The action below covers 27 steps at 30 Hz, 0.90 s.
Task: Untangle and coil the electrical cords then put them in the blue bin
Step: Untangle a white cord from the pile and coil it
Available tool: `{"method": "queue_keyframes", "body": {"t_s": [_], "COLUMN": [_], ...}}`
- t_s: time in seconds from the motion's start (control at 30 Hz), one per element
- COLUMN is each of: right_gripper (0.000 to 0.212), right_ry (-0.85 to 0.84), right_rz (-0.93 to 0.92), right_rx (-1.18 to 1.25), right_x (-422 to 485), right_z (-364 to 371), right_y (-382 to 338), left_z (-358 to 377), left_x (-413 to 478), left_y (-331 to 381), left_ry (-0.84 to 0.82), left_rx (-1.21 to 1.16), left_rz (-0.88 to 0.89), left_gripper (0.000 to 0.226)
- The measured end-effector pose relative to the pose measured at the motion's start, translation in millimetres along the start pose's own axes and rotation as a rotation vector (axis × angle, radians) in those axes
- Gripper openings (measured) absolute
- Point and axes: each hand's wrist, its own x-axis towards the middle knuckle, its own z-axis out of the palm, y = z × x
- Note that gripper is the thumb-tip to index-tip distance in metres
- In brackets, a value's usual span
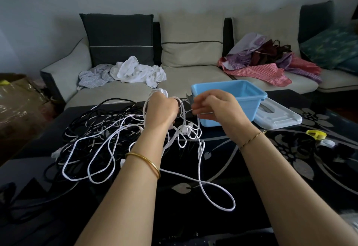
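A tangle of white cords and black cords lies on the dark floral table, left of centre. My left hand is raised above the tangle and grips a bunch of white cord loops. My right hand pinches a thin white strand that runs across to the left hand. More white loops hang from both hands down to the table, and one long loop trails toward me. The blue bin stands just behind my right hand, with nothing visible inside.
A white lid lies right of the bin. A yellow and white object sits near the table's right side. Behind the table is a sofa with cushions and piles of clothes. A brown box stands at the left.
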Motion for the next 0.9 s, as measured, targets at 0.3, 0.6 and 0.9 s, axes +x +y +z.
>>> {"method": "queue_keyframes", "body": {"t_s": [0.3, 0.6, 0.9], "right_gripper": [0.020, 0.014, 0.022], "right_ry": [-0.278, -0.137, -0.224], "right_rz": [0.104, -0.065, 0.248], "right_rx": [0.013, -0.043, 0.750], "right_x": [-9.9, 6.3, 17.6], "right_z": [11.6, -29.3, -42.2], "right_y": [-5.9, 10.0, 43.8], "left_z": [-2.5, -20.6, -27.7], "left_x": [-1.7, -23.8, -19.8], "left_y": [-2.4, 15.3, 11.6], "left_ry": [-0.191, -0.853, -1.108], "left_rx": [0.058, -0.045, -0.725], "left_rz": [0.031, -0.181, -0.408], "left_gripper": [0.021, 0.038, 0.036]}}
